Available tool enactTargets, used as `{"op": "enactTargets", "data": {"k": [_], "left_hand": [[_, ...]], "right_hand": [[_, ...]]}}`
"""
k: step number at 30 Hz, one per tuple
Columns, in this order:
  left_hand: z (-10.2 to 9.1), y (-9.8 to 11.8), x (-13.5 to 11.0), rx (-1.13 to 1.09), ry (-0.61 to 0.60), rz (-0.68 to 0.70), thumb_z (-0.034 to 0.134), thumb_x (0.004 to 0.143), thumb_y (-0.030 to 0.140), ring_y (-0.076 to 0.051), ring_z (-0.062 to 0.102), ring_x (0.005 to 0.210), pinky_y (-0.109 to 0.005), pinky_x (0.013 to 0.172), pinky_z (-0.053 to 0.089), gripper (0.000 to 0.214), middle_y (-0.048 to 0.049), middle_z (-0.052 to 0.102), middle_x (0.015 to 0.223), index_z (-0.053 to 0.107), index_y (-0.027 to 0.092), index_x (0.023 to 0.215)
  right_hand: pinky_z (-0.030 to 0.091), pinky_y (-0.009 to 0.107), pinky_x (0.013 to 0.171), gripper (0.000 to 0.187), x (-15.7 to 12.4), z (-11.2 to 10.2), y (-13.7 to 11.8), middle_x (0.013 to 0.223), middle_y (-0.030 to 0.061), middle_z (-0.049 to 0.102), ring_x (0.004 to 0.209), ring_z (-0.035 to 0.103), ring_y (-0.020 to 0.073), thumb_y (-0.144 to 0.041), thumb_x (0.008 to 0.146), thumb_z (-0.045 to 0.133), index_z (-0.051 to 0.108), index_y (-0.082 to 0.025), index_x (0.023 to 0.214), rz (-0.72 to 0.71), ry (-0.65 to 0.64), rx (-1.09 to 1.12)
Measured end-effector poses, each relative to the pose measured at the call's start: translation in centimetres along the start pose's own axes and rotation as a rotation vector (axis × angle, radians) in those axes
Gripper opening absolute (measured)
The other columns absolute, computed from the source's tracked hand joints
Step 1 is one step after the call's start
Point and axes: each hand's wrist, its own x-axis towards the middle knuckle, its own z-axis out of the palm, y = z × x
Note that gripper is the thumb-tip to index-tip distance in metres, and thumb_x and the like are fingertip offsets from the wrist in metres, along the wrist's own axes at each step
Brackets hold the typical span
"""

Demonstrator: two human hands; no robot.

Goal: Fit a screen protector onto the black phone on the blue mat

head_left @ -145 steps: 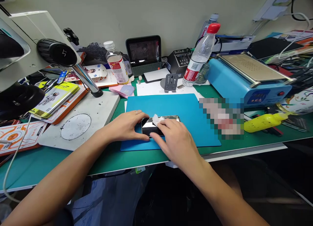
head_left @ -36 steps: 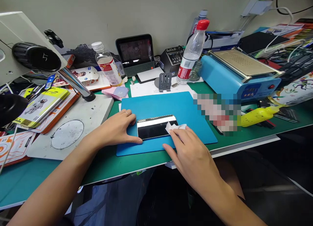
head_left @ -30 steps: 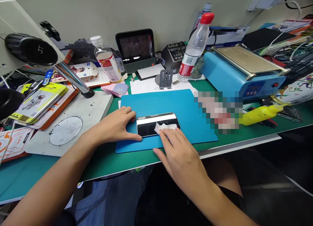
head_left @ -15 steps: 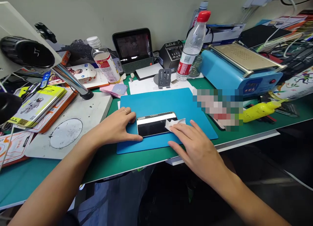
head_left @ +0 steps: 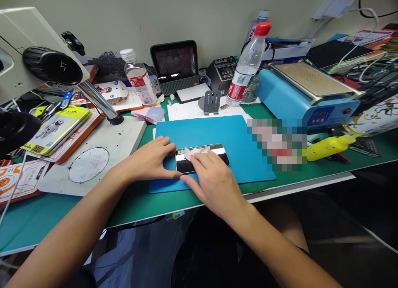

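A smartphone (head_left: 184, 165) lies face up across the blue mat (head_left: 217, 130), its dark glass reflecting a bright band. My left hand (head_left: 152, 158) grips the phone's left end, thumb at the near corner and curled fingers at the far one. Under the fingertips of my right hand (head_left: 216, 178) is a crumpled white wipe (head_left: 193, 152), pressed on the left half of the screen. The right thumb sits by the phone's near edge, close to the left thumb tip. My right hand covers the middle of the phone.
At left stands a microscope base (head_left: 124, 134) beside boxed parts (head_left: 57, 128). Behind the mat are a phone stand (head_left: 212, 102), a drink bottle (head_left: 141, 82) and a red-capped bottle (head_left: 245, 68). A blue heating plate machine (head_left: 286, 95) and a yellow squeeze bottle (head_left: 326, 149) are on the right.
My right hand has slid the wipe leftward along the screen, from the phone's right part to its left half. My left hand stays at the phone's left end. The camera view has shifted slightly.
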Motion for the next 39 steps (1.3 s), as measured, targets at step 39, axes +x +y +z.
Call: {"op": "enactTargets", "data": {"k": [39], "left_hand": [[-0.3,-0.2,-0.1,-0.023,-0.018,-0.024,0.068,0.078,0.072,-0.027,0.053,0.089,-0.039,0.075,0.044,0.053,-0.0055,0.055,0.092,0.053,0.022,0.085]], "right_hand": [[0.043,0.053,0.116,0.048,-7.8,-1.5,1.9,0.143,0.0205,0.060,0.135,0.053,0.0329,-0.027,0.101,0.055,0.052,-0.006,0.144,0.088,-0.010,-0.069]]}}
